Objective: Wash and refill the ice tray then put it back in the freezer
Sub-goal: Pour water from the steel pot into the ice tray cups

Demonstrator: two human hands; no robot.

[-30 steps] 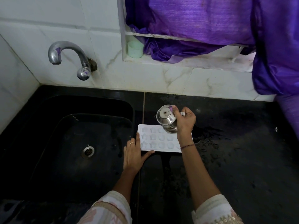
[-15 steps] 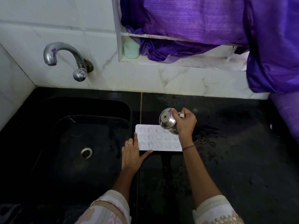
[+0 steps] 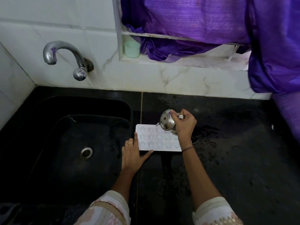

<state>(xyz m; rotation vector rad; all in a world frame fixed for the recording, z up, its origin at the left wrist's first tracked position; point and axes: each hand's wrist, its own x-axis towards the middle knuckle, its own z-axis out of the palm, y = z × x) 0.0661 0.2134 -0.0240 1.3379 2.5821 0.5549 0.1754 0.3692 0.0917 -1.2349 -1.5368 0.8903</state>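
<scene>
**Right grip (image 3: 185,125) closing round a tipped steel cup (image 3: 167,122) over the ice tray (image 3: 151,138): refill judged under way**

Fingers and thumb of the right grip are curling round the steel cup and holding it tilted above the tray's upper right corner, at frame centre. Whether water is leaving the cup cannot be told. The left grip (image 3: 131,153) is lying open and holding nothing. Its straight fingers are resting along the tray's left edge and its thumb is lying against the near edge, which appears to be steadying the tray.

The ice tray is lying flat on the black worktop (image 3: 227,168), just right of the sink (image 3: 65,135) and touching the left grip. Its star and round cavities are facing up. Their fill level is not showing clearly.

The worktop right of the tray is showing wet patches. The tap (image 3: 65,52), upper left, is showing no stream, and the sink basin is lying dark round its drain (image 3: 85,152). A green cup (image 3: 132,49) is standing on the ledge beside purple cloth (image 3: 194,18) at the top of the frame.

Assessment: washing is probably finished, since the tray is sitting out of the sink with its cavities up. Refilling is the step in hand, likely cavity by cavity. Topping up the remaining cavities, carrying the tray level and placing it in the freezer are still outstanding. No freezer is in view.
</scene>
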